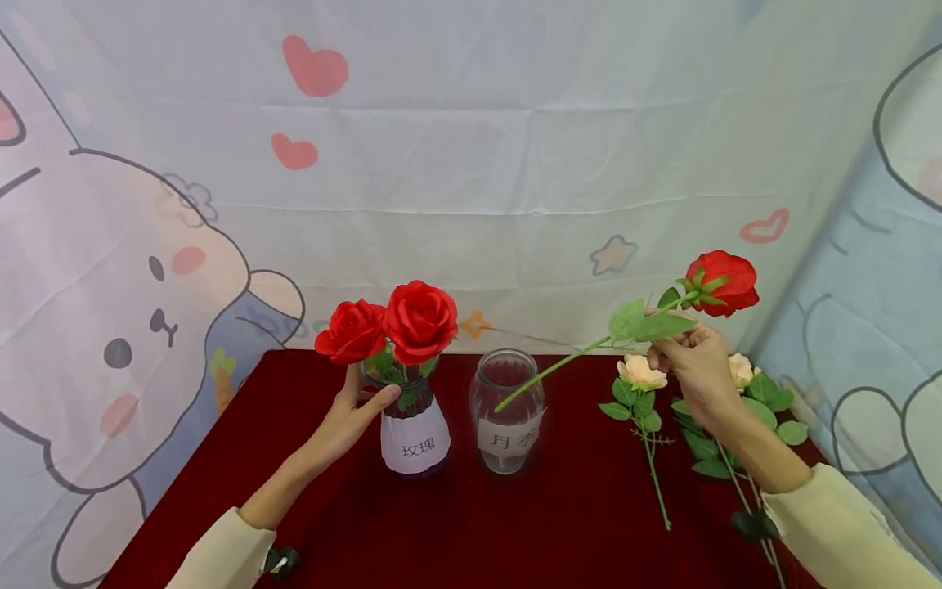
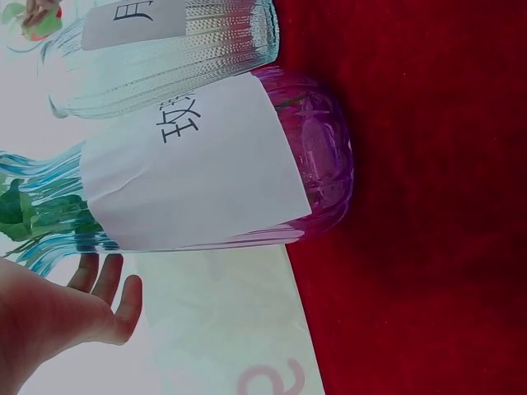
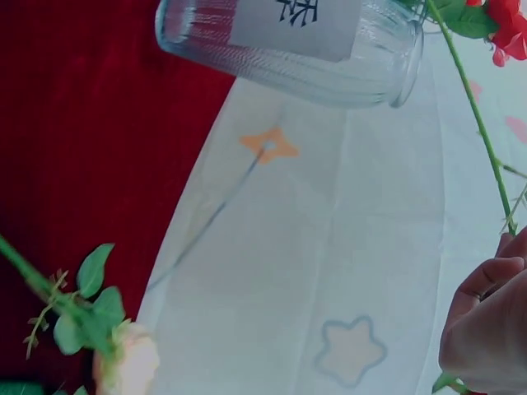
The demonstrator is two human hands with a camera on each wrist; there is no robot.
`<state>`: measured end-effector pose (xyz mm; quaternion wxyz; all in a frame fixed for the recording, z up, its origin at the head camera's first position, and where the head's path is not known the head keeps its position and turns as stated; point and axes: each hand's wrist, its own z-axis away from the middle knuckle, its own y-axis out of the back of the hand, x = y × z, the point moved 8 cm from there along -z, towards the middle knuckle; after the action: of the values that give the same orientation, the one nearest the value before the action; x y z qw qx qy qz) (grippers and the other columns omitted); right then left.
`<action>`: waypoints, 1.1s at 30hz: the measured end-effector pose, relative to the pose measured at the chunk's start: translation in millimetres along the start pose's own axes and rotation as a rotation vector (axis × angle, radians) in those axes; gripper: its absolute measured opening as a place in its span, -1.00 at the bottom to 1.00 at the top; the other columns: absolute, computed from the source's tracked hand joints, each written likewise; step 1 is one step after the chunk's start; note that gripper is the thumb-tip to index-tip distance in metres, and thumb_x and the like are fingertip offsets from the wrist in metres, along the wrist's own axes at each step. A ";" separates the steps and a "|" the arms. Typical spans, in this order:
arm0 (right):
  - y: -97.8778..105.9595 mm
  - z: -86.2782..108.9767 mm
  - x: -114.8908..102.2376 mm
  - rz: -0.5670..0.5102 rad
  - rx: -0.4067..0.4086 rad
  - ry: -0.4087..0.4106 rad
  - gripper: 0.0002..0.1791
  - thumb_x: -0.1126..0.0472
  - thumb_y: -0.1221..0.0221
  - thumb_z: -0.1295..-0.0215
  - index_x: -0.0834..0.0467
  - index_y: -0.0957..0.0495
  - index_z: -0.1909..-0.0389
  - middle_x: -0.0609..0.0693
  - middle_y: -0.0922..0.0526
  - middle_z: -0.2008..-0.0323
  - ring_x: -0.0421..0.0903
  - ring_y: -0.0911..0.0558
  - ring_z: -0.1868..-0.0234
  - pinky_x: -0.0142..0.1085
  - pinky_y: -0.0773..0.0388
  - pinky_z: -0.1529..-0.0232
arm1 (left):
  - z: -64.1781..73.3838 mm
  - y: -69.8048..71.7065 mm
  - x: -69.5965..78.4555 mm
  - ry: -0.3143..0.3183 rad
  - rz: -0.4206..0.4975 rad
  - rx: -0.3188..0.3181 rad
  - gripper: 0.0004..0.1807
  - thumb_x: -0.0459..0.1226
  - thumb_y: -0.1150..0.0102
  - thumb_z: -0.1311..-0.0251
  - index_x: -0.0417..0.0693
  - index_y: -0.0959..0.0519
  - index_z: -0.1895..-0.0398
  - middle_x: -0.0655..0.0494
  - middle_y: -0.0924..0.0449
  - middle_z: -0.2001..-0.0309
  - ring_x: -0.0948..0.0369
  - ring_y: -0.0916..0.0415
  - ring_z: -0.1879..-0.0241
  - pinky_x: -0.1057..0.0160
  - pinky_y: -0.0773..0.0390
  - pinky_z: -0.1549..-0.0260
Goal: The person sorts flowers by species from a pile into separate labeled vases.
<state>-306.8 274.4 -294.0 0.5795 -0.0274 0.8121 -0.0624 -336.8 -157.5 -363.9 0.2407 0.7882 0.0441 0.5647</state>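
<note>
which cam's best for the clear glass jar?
Head: glass jar whole, rim to base, though a rose stem crosses its front. Left wrist shows it sideways, cropped at the frame's top; right wrist likewise, cutting part of the label.

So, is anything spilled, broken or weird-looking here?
Nothing looks spilled or broken. The only slightly odd bit is the paper label on the clear jar: in the head view, its top right corner seems to stick out past the jar.

Bears on red cloth (image 1: 567,523) two labelled vases (image 1: 415,446) toward the back edge, cream roses (image 1: 643,374) (leafy) near the right.
</note>
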 end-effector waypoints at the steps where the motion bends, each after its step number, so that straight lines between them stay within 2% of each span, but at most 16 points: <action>1: -3.1 -1.5 -1.6 -0.004 0.012 0.007 -0.77 0.30 -0.16 -0.49 -0.09 -0.69 0.07 -0.16 -0.62 0.66 -0.27 -0.55 0.61 -0.43 -0.40 0.46 | -0.6 -0.2 -0.4 -0.002 0.003 0.000 -0.08 -0.13 -0.02 -0.52 0.41 0.39 -0.64 -0.12 0.01 -0.60 -0.18 -0.27 -0.39 -0.30 -0.41 -0.28; 4: -13.0 -7.4 -5.5 -0.025 0.033 0.023 -0.77 0.33 -0.15 -0.48 -0.06 -0.68 0.07 -0.15 -0.62 0.67 -0.27 -0.55 0.64 -0.44 -0.42 0.48 | -0.9 -0.7 -0.5 -0.007 0.007 0.001 -0.08 -0.14 -0.02 -0.53 0.44 0.39 -0.64 -0.11 0.03 -0.60 -0.17 -0.26 -0.38 -0.29 -0.41 -0.28; 11: -36.0 -23.0 -9.3 -0.031 0.056 0.043 -0.75 0.38 -0.10 -0.49 -0.02 -0.65 0.10 -0.15 -0.58 0.72 -0.26 -0.54 0.69 -0.43 -0.38 0.53 | 0.3 -0.7 -3.8 0.027 -0.023 0.007 -0.06 -0.08 -0.03 -0.51 0.50 0.42 -0.63 -0.12 0.00 -0.60 -0.19 -0.30 -0.37 -0.28 -0.45 -0.25; 19: -56.2 -41.5 -7.5 -0.030 0.100 0.054 -0.81 0.33 -0.16 -0.47 -0.02 -0.65 0.11 -0.18 -0.61 0.69 -0.29 -0.53 0.70 -0.47 -0.42 0.53 | 1.1 -0.2 -1.0 0.036 -0.016 0.006 -0.06 -0.11 -0.03 -0.52 0.44 0.40 -0.64 -0.13 -0.03 -0.59 -0.19 -0.32 -0.36 -0.25 -0.47 -0.24; 23: -63.8 -44.9 -2.0 -0.016 0.092 0.040 -0.81 0.32 -0.15 -0.48 -0.05 -0.64 0.12 -0.20 -0.64 0.63 -0.29 -0.53 0.71 -0.47 -0.42 0.52 | 2.0 -0.5 1.7 0.027 -0.015 0.008 -0.06 -0.13 -0.03 -0.51 0.39 0.40 -0.65 -0.16 -0.06 -0.58 -0.21 -0.34 -0.34 -0.24 -0.49 -0.23; 29: -76.7 -48.1 2.4 0.005 0.080 0.056 -0.87 0.27 -0.18 -0.48 -0.01 -0.63 0.10 -0.30 -0.72 0.28 -0.28 -0.54 0.69 -0.46 -0.41 0.50 | 1.4 0.3 2.2 0.012 -0.024 0.013 -0.05 -0.14 -0.04 -0.51 0.42 0.41 -0.64 -0.16 -0.03 -0.59 -0.22 -0.36 -0.32 -0.25 -0.50 -0.21; 31: -82.6 -49.8 2.9 0.008 0.069 0.070 -0.89 0.27 -0.18 -0.48 0.02 -0.62 0.09 -0.32 -0.72 0.27 -0.28 -0.53 0.69 -0.45 -0.40 0.50 | 1.2 1.0 1.7 0.013 -0.023 0.013 -0.05 -0.14 -0.04 -0.51 0.42 0.41 -0.64 -0.15 -0.01 -0.60 -0.22 -0.36 -0.32 -0.25 -0.51 -0.20; 33: -88.3 -51.0 3.9 0.005 0.053 0.077 -0.88 0.29 -0.18 -0.48 0.01 -0.61 0.09 -0.32 -0.73 0.35 -0.27 -0.53 0.69 -0.45 -0.40 0.51 | 1.0 1.1 1.8 0.006 -0.024 0.011 -0.05 -0.14 -0.04 -0.51 0.39 0.41 -0.65 -0.16 0.02 -0.60 -0.22 -0.34 -0.34 -0.25 -0.50 -0.21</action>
<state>-358.7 190.1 -269.5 0.5484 -0.0076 0.8320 -0.0836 -335.5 -158.2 -362.2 0.2429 0.7872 0.0576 0.5640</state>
